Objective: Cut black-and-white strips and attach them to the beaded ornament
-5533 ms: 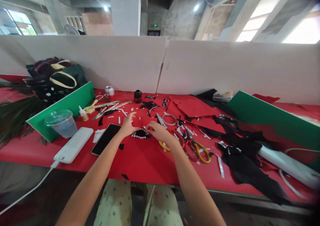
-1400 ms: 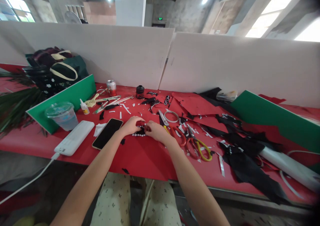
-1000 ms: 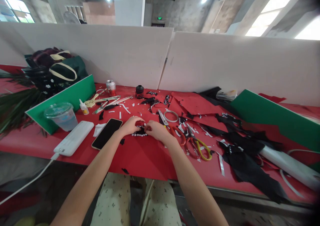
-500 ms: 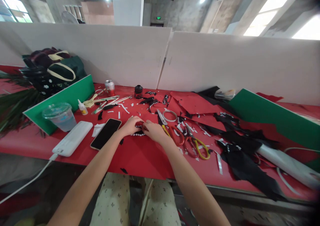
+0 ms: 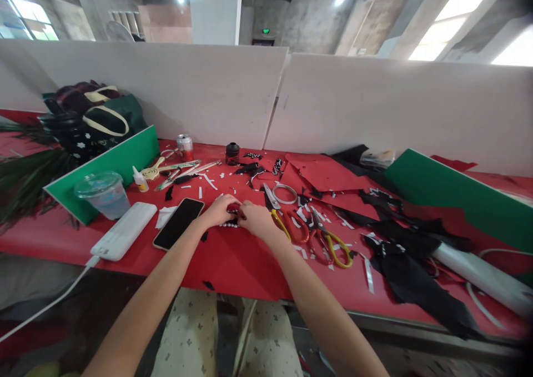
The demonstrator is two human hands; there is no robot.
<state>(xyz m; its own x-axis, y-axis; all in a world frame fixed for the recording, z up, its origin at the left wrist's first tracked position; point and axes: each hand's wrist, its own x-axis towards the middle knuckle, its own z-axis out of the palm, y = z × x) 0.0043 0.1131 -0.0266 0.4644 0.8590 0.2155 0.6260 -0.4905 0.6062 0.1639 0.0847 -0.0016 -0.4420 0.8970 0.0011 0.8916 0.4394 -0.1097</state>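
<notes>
Nearest the camera, two bare forearms reached forward over the front edge of the red tabletop (image 5: 233, 266). The left hand (image 5: 217, 210) and the right hand (image 5: 255, 219) met over a small black piece edged with white beads (image 5: 231, 222), which lay flat on the tabletop between them; both hands were curled, fingertips pinching it from either side, though how firmly could not be told. Just left of the left hand lay a dark phone (image 5: 178, 230), face up, and beyond it a white power bank (image 5: 124, 237) with its cable running off the edge. Just right of the right hand lay red-handled scissors (image 5: 293, 227) and, beside them, yellow-handled scissors (image 5: 335, 248), among white paper slivers. Farther right, black fabric scraps (image 5: 410, 266) spread beside a white roll (image 5: 483, 277). Farther back, a clear plastic cup (image 5: 102, 194) stood against a green board (image 5: 108, 169), with a small glue bottle (image 5: 140, 180) near it. Behind the hands lay a roll of tape (image 5: 285, 194) and red paper sheets (image 5: 325, 174). At the rear stood a drink can (image 5: 184, 146) and a small black spool (image 5: 232, 153), just before the white partition (image 5: 266, 99). A dark bag (image 5: 95, 121) sat at the far left.
</notes>
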